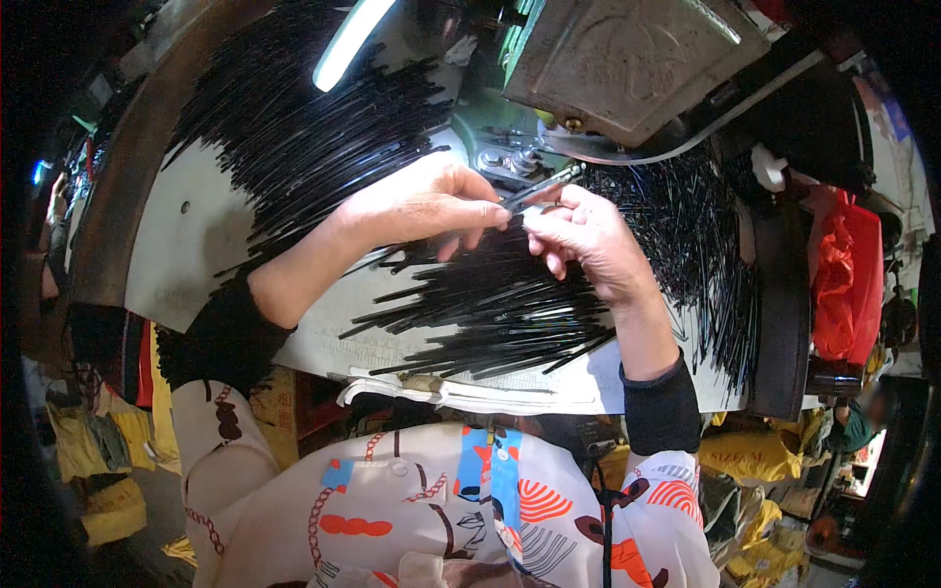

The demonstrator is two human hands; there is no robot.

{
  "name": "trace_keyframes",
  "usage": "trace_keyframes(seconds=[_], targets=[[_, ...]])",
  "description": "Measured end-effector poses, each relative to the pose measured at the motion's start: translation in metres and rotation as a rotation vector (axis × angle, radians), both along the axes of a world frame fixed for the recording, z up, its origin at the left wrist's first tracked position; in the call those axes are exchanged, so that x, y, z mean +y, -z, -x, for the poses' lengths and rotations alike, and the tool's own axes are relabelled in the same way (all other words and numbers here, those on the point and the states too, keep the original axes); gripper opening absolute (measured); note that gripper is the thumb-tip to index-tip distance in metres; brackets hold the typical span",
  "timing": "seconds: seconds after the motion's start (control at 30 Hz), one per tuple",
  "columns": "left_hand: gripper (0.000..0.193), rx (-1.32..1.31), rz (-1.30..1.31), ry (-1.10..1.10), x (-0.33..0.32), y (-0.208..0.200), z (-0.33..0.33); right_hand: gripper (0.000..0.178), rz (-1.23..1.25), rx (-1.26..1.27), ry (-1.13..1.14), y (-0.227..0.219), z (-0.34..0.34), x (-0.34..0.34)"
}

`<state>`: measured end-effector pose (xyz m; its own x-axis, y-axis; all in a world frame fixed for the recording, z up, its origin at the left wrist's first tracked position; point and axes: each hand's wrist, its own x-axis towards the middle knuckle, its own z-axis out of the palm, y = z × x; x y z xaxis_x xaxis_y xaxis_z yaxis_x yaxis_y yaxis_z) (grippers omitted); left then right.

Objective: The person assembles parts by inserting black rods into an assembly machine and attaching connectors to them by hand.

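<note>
Slim dark rods (545,188), bright at their far ends, slant toward 2 o'clock just past the frame's centre, before my remote view of a cluttered workplace. The thumb and forefinger of my left hand (446,204) pinch their near ends; my right hand (585,238) curls beside them, though I cannot tell whether its fingers grip or merely touch. Black rods cover the pale counter (176,240), one pile (284,108) between 10 and 11 o'clock, another (500,314) at the centre. A grey metal housing (632,64) stands at 1 o'clock, a lit lamp (351,47) at 11, a red bag (851,279) at 3.
</note>
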<state>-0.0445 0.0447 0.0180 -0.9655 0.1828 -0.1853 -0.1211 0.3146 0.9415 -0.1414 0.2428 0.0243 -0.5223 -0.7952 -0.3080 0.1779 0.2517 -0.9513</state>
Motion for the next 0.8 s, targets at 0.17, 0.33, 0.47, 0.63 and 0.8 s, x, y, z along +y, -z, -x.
trace_keyframes(seconds=[0.17,0.33,0.47,0.63,0.8], targets=[[0.028,-0.042,-0.004,-0.003,-0.003,-0.004,-0.001,0.029,0.151,-0.215,0.047,0.004,0.014,0.004],[0.031,-0.039,-0.048,-0.015,-0.006,-0.008,-0.003,0.027,0.223,-0.226,0.072,0.01,0.014,0.005],[0.028,-0.001,-0.114,-0.144,-0.016,-0.008,0.0,0.023,0.293,-0.212,0.147,0.01,0.02,0.007],[0.025,0.082,-0.246,-0.342,-0.023,0.001,0.008,0.021,0.445,-0.167,0.313,0.016,0.026,0.006],[0.024,0.102,-0.274,-0.368,-0.021,0.005,0.009,0.02,0.452,-0.118,0.356,0.016,0.021,0.004]])
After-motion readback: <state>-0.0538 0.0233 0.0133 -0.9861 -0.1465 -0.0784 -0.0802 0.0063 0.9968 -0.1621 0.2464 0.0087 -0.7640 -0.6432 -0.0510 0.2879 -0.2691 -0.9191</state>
